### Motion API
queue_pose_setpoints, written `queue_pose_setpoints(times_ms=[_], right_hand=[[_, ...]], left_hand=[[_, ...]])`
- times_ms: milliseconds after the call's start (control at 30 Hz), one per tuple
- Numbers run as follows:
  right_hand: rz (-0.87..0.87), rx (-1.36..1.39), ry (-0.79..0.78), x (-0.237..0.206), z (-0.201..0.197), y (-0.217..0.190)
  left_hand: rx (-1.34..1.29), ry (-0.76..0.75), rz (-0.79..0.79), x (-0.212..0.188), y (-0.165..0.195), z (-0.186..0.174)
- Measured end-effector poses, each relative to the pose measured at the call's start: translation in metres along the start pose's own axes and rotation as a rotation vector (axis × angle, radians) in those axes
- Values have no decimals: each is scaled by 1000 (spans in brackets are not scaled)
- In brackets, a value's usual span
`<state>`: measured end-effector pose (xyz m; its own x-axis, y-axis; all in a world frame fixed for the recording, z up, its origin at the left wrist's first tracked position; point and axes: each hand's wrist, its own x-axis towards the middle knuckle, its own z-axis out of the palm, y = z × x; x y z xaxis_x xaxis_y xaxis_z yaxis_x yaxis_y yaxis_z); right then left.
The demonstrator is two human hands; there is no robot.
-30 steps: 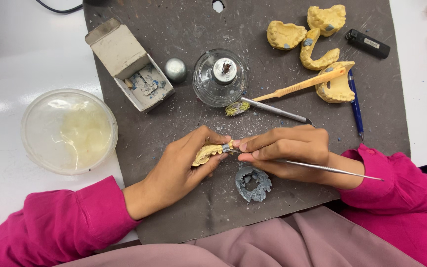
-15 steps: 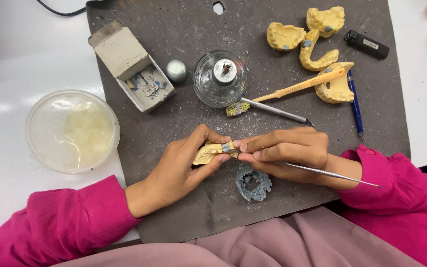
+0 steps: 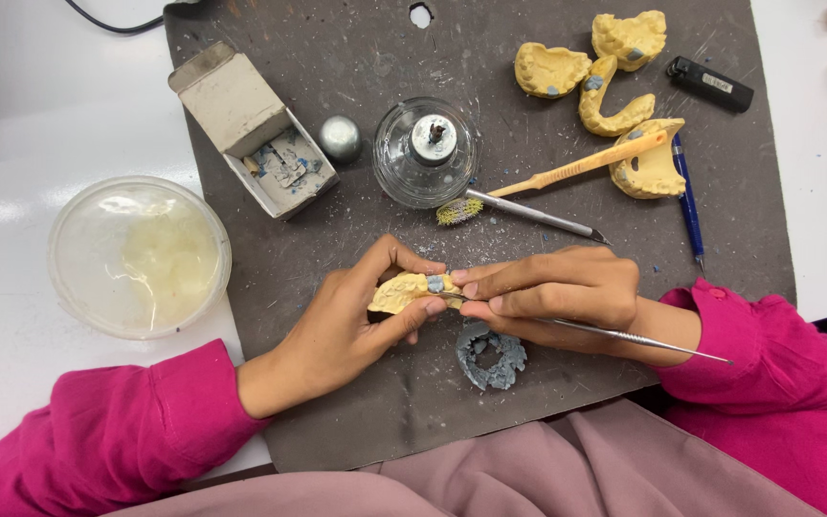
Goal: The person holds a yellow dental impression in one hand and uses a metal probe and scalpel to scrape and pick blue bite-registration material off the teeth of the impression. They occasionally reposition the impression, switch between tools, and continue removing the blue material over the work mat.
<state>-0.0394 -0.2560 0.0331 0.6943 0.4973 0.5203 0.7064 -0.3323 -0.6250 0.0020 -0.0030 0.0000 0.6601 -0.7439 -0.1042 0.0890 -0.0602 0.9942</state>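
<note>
My left hand (image 3: 351, 321) grips a small yellow plaster dental cast (image 3: 404, 290) with a blue-grey wax patch on top, held just above a dark grey work mat (image 3: 356, 421). My right hand (image 3: 552, 292) pinches a thin metal carving instrument (image 3: 643, 340) like a pen, its tip at the wax on the cast, its long handle running out to the right over my wrist. Both sleeves are bright pink. A lump of blue-grey wax scraps (image 3: 492, 354) lies on the mat just below my right hand.
On the mat: an open cardboard box of wax pieces (image 3: 256, 134), a metal cap (image 3: 340, 137), a glass spirit lamp (image 3: 426, 153), a toothbrush (image 3: 576, 170), a metal tool (image 3: 538, 217), several yellow casts (image 3: 614, 81), a blue pen (image 3: 689, 206), a black lighter (image 3: 710, 84). A clear bowl (image 3: 139, 256) stands left.
Both hands and the cast stay in nearly the same place; the fingers of my right hand have shifted slightly on the instrument.
</note>
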Motion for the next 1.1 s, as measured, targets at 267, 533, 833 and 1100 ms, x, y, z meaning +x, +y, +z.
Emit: queue_pose_setpoints(times_ms=[267, 533, 833, 1100], right_hand=[[-42, -73, -5, -1, 0, 0], [-73, -49, -13, 0, -2, 1], [-35, -20, -7, 0, -2, 0], [236, 189, 95, -3, 1, 0]], left_hand=[[-82, -6, -46, 2, 0, 0], [-143, -29, -84, 1, -1, -1], [-181, -49, -202, 3, 1, -5], [-249, -5, -67, -1, -2, -2]])
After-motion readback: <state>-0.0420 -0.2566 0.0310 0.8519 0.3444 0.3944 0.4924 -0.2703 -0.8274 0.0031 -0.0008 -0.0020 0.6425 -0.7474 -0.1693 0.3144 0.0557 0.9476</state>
